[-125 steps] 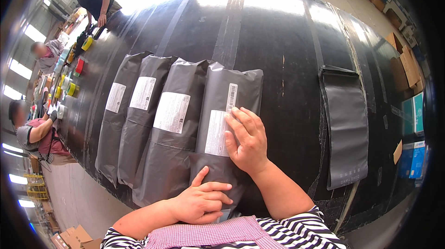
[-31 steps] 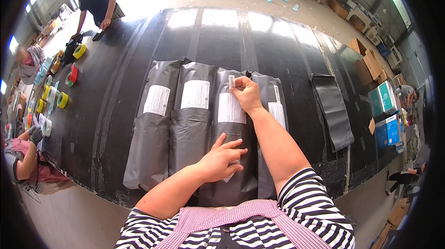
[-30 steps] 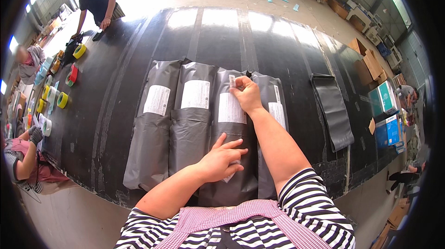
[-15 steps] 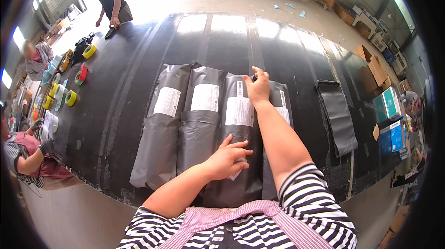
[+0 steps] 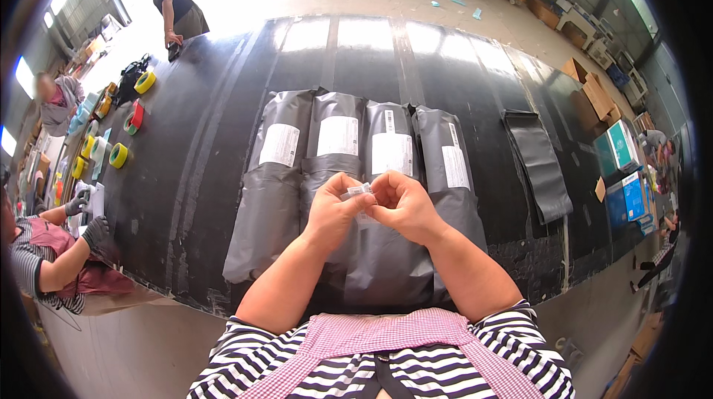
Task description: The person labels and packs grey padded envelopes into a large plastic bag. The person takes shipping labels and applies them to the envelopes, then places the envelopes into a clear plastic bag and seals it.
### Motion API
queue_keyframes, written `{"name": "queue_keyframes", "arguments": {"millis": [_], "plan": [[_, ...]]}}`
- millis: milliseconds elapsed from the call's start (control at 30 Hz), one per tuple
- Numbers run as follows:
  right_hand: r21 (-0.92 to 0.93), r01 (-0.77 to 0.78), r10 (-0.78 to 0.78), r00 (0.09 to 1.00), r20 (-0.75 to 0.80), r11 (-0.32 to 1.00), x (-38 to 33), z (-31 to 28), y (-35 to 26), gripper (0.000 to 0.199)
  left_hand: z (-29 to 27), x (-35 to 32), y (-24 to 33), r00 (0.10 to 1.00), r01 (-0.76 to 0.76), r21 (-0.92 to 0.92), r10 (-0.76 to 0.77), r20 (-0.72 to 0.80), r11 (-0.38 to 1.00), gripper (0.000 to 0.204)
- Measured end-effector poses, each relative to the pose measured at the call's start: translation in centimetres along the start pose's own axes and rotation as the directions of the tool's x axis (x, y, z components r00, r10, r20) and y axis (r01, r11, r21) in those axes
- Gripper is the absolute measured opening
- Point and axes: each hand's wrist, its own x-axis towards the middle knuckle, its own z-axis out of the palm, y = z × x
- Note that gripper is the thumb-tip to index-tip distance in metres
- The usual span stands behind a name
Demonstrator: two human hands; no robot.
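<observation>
My left hand and my right hand meet over the parcels, fingers closed in a pinch. Between them is a small, crumpled white printed label; part of it is hidden by the fingers. Beneath lie several dark grey plastic mailer parcels side by side, lengthwise away from me. A leftmost parcel, one beside it, a third under my hands and a rightmost parcel each carry a white label near the far end.
Flat grey mailer bags lie to the right on the black table. Tape rolls line the left edge. Blue and green boxes sit at the right edge. A gloved co-worker works at left; another person stands at the far edge.
My right hand has come back from the far end of the parcels and joined my left hand, which has moved forward. Both now pinch the small white label.
</observation>
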Motion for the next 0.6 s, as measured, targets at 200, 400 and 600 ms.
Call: {"name": "queue_keyframes", "arguments": {"millis": [200,400,600], "plan": [[-0.242,0.07,-0.096,0.991,-0.095,0.968,0.5,1.8,0.0,0.023,-1.4,-1.0,2.9,0.998,0.056,0.109,-0.056,-0.007,0.992,0.018],[-0.281,0.016,-0.057,0.988,-0.141,0.959,1.8,2.8,-0.4,0.013,-2.9,-0.8,2.7,0.998,-0.042,0.196,0.052,-0.047,0.98,0.015],[-0.23,-0.044,0.009,0.989,-0.15,0.972,3.9,2.8,0.5,0.014,-4.3,0.3,2.7,0.968,-0.037,0.562,0.169,-0.185,0.826,0.018]]}}
